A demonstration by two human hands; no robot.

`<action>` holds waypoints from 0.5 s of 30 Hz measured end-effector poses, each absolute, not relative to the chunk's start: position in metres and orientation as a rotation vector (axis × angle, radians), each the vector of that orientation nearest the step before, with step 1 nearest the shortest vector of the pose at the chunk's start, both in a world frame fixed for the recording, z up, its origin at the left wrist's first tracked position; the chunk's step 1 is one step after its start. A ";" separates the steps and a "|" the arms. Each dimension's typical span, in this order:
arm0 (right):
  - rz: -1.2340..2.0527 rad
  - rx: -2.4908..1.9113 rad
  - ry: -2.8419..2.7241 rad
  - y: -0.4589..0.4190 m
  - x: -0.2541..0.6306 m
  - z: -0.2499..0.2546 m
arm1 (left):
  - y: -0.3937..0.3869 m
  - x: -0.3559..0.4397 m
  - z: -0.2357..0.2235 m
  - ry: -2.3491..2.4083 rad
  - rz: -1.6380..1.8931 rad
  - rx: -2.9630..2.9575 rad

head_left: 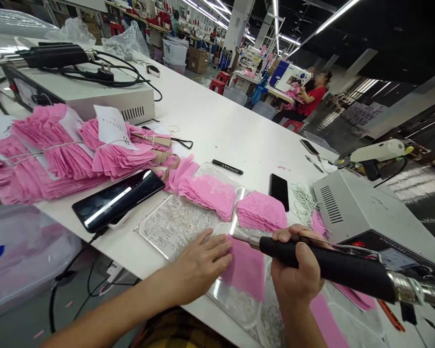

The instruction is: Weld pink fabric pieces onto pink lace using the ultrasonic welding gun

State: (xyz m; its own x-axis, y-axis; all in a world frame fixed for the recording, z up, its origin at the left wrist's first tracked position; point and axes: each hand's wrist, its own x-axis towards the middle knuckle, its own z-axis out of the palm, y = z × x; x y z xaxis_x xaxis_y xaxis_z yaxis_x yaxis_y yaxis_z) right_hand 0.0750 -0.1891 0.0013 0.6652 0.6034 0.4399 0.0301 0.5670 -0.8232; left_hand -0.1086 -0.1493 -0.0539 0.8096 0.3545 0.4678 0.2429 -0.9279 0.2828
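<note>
My right hand is wrapped round a thick black handheld tool with a slim metal tip, much like an ultrasonic cutter. The tip points left and is at the upper edge of a pink fabric piece; whether it touches cannot be made out. My left hand lies flat with fingers outstretched, its fingertips on that fabric's left edge. Under the fabric is a clear plastic sheet. Just beyond are two stacks of cut pink fabric, a left stack and a right stack.
Tied pink fabric bundles and a large dark phone occupy the left. A black marker and a smaller phone lie farther back. Grey control boxes stand left and right. A person sits at a distant machine.
</note>
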 end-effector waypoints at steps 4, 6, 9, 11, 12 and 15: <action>0.397 -0.931 -0.815 -0.187 0.072 -0.001 | -0.150 -0.108 -0.056 0.483 0.764 2.790; 0.388 -0.942 -0.809 -0.186 0.072 -0.002 | -0.150 -0.109 -0.057 0.491 0.766 2.788; 0.376 -0.947 -0.799 -0.185 0.072 -0.003 | -0.150 -0.110 -0.056 0.489 0.772 2.790; 0.381 -0.948 -0.806 -0.185 0.072 -0.003 | -0.150 -0.110 -0.056 0.489 0.765 2.789; 0.382 -0.948 -0.813 -0.185 0.072 -0.003 | -0.150 -0.109 -0.056 0.490 0.758 2.787; 0.384 -0.950 -0.831 -0.185 0.072 -0.003 | -0.149 -0.108 -0.055 0.483 0.766 2.778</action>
